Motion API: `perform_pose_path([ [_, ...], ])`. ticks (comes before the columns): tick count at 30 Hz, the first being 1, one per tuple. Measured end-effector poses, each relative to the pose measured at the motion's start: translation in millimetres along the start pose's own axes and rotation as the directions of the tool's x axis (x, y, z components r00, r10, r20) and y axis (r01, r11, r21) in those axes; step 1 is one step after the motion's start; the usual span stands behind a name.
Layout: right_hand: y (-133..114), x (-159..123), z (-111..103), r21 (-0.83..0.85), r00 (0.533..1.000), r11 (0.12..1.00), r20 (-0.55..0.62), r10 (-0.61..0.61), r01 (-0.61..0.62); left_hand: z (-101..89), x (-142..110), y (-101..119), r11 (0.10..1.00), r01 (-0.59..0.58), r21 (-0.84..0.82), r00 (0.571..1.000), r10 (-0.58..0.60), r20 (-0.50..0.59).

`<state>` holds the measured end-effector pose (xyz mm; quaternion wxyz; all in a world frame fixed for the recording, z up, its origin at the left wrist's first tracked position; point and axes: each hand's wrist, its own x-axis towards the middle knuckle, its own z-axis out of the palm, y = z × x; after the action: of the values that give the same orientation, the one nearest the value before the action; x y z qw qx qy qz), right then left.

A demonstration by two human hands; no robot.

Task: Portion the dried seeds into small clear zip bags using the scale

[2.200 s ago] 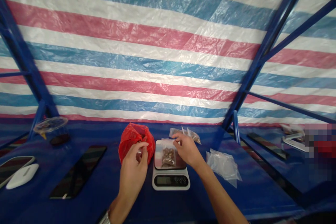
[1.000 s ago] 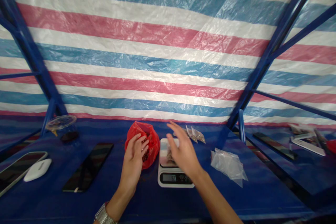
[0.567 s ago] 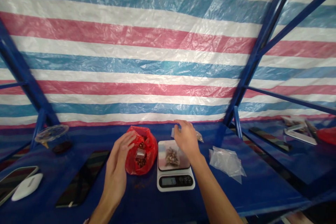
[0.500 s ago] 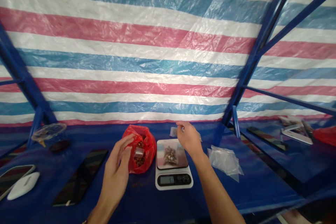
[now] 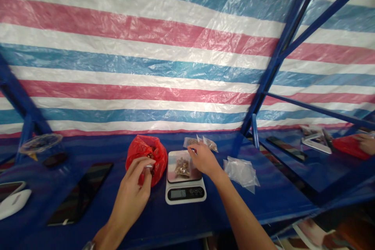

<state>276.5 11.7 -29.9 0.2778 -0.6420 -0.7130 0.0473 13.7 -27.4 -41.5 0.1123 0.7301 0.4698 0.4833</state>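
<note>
Gripping a small silvery cylinder between thumb and fingers, a person's left hand hangs over the open mouth of a red plastic bag standing on a blue counter. Just right of it, a clear bag of brown pieces lies on the plate of a white digital scale, its lit digits too small to read surely. The right hand bends at the plate's right edge, thumb and forefinger close together; whether they hold anything cannot be told. Beyond that hand lie filled clear packets; farther right, flat clear bags overlap in a loose pile. A black phone and a lidded plastic cup rest at left. At far right, a co-worker's hand touches a red bundle.
</note>
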Motion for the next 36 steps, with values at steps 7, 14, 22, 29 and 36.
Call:
perform_pose_path([
  [7, -2, -4, 6, -0.039, 0.999, 0.999, 0.032, -0.019, 0.020, 10.1, -1, 11, 0.999, -0.003, -0.033, 1.000, 0.003, -0.006],
  [14, 4, 0, 9, 0.106, 0.998, 0.993, -0.031, -0.048, 0.051, 18.0, 1, 17, 0.990, 0.078, -0.117, 0.997, -0.076, 0.015],
  [22, -64, -1, -8, 0.667, 0.974, 0.721, -0.032, -0.226, 0.189, 16.7, 19, 20, 0.793, 0.355, -0.495, 0.935, -0.287, 0.210],
  [29, -109, 4, 19, 0.749, 0.967, 0.624, -0.089, -0.239, 0.224, -15.5, 31, 0, 0.747, 0.527, -0.405, 0.844, -0.403, 0.353],
  [36, -117, 3, 56, 0.146, 0.955, 0.956, 0.119, -0.271, 0.253, -23.0, 32, -27, 0.858, 0.488, 0.160, 0.871, -0.468, -0.145],
])
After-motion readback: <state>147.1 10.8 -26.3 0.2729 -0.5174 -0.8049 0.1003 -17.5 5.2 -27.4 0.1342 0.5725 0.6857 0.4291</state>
